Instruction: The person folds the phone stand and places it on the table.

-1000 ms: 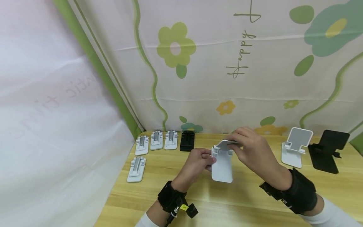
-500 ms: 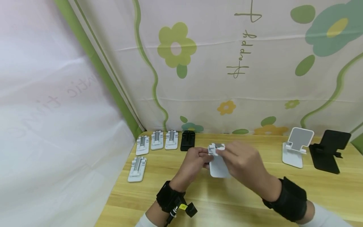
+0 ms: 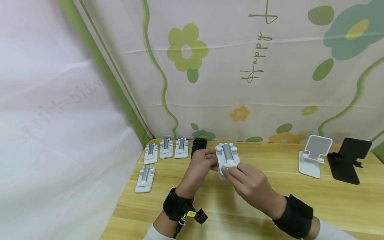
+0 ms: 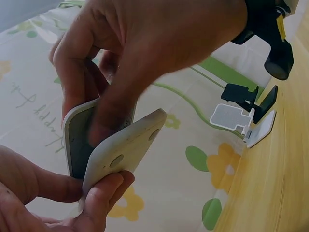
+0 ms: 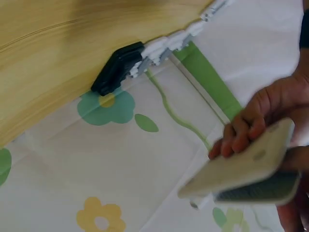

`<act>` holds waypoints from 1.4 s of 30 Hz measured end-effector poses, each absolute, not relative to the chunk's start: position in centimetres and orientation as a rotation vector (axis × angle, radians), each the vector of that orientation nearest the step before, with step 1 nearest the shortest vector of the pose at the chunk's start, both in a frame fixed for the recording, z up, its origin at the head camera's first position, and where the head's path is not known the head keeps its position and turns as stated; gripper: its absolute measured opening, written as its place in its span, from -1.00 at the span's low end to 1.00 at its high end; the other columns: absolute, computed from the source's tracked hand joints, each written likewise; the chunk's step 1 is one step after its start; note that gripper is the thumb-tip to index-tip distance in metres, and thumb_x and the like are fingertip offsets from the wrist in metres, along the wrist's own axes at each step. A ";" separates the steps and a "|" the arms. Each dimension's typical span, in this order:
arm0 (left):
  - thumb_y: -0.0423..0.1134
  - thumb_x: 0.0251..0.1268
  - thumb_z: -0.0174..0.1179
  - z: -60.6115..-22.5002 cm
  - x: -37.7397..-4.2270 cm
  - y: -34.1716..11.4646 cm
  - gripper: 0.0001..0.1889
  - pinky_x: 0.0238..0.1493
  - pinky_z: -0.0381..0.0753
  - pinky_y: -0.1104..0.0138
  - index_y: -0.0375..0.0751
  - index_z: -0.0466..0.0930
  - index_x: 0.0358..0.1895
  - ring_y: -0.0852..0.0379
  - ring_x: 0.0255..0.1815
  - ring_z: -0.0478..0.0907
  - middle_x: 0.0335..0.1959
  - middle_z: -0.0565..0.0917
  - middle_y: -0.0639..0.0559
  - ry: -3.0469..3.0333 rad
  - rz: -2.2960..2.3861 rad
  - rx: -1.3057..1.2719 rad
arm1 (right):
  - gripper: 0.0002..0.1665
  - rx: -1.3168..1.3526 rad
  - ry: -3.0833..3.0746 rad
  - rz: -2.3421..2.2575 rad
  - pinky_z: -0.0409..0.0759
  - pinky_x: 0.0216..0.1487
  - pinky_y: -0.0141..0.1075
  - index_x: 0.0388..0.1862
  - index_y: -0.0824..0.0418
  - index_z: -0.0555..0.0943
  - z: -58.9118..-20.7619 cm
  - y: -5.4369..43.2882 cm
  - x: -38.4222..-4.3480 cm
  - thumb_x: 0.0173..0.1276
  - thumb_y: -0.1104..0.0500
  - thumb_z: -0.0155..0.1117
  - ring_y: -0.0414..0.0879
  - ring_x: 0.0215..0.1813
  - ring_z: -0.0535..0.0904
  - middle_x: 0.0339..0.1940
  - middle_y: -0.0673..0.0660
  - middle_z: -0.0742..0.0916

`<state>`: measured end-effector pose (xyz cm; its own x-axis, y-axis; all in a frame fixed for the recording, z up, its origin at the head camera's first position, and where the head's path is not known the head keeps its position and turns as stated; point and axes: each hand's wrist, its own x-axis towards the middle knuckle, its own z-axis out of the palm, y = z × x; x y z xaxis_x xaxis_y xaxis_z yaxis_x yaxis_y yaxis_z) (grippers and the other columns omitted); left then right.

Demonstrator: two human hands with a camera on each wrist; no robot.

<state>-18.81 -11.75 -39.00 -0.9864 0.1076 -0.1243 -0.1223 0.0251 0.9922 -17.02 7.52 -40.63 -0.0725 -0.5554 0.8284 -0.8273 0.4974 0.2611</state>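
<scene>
In the head view a white phone stand (image 3: 221,160) with a grey strip is held up over the table, nearly folded. My left hand (image 3: 200,166) grips its left edge. My right hand (image 3: 252,185) pinches the near end of the stand. From the left wrist, the stand's two plates (image 4: 123,150) lean together at a narrow angle, and a digit of my right hand (image 4: 149,43) reaches between them. The right wrist view catches the stand's underside (image 5: 246,164) with small round feet, my left hand's fingers (image 5: 241,133) against it.
Several folded white stands (image 3: 144,179) sit at the table's left, beside a folded black stand (image 3: 199,146) partly behind my left hand. At the right are an unfolded white stand (image 3: 310,165) and an unfolded black stand (image 3: 343,168). A flowered curtain (image 3: 210,86) hangs behind the table.
The stand's raised plate has folded down toward its base. My right hand has swung down and left to the stand's near end. My left hand has shifted slightly upward with the stand.
</scene>
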 end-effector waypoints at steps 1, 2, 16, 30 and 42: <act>-0.42 0.45 0.13 -39.0 -18.8 -11.9 -0.66 -0.22 0.73 0.40 -0.53 0.56 0.20 0.18 -0.26 0.69 -0.07 0.77 -0.27 2.122 2.086 -0.025 | -0.58 1.173 -1.796 0.410 0.58 -0.49 -0.36 -0.18 0.26 0.80 -40.5 7.6 -17.1 0.67 0.14 0.02 -0.13 -0.41 0.53 -0.38 0.05 0.74; -0.42 0.44 0.13 -39.0 -18.8 -12.0 -0.66 -0.22 0.73 0.40 -0.53 0.56 0.19 0.17 -0.26 0.69 -0.07 0.78 -0.27 2.121 2.087 -0.033 | -0.56 1.167 -1.848 0.499 0.59 -0.46 -0.38 -0.16 0.27 0.78 -40.4 7.7 -17.1 0.67 0.07 0.03 -0.14 -0.39 0.54 -0.36 0.06 0.74; -0.48 0.45 0.09 -38.7 -18.4 -12.3 -0.66 -0.21 0.76 0.37 -0.53 0.54 0.21 0.15 -0.25 0.68 0.00 0.74 -0.27 2.075 2.097 -0.017 | -0.11 0.473 -2.742 2.315 0.59 0.31 -0.06 0.59 0.46 0.02 -38.0 10.8 -19.7 0.63 -0.09 0.08 0.10 0.34 0.49 0.44 0.39 0.38; -0.41 0.52 0.08 -38.4 -18.4 -12.1 -0.62 -0.09 0.77 0.33 -0.47 0.51 0.30 0.13 -0.17 0.72 0.05 0.73 -0.28 1.966 2.085 0.056 | -0.18 0.495 -2.572 2.708 0.66 0.19 -0.24 0.55 0.57 0.05 -38.6 11.6 -20.4 0.67 -0.01 0.03 -0.13 0.16 0.64 0.29 0.25 0.55; -0.31 0.42 0.25 -38.5 -18.4 -12.1 -0.49 0.01 0.73 0.25 -0.39 0.43 0.38 0.09 -0.07 0.71 0.08 0.71 -0.22 1.953 2.004 0.109 | -0.18 0.525 -2.597 2.671 0.63 0.26 -0.29 0.56 0.55 0.06 -38.9 11.8 -20.3 0.65 0.02 0.06 -0.16 0.23 0.59 0.43 0.37 0.43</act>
<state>-18.42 -12.07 -38.53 -0.9393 0.2925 -0.1792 -0.1867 0.0026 0.9824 -20.34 11.78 -38.95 -0.7782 -0.5876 -0.2216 0.2380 0.0505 -0.9699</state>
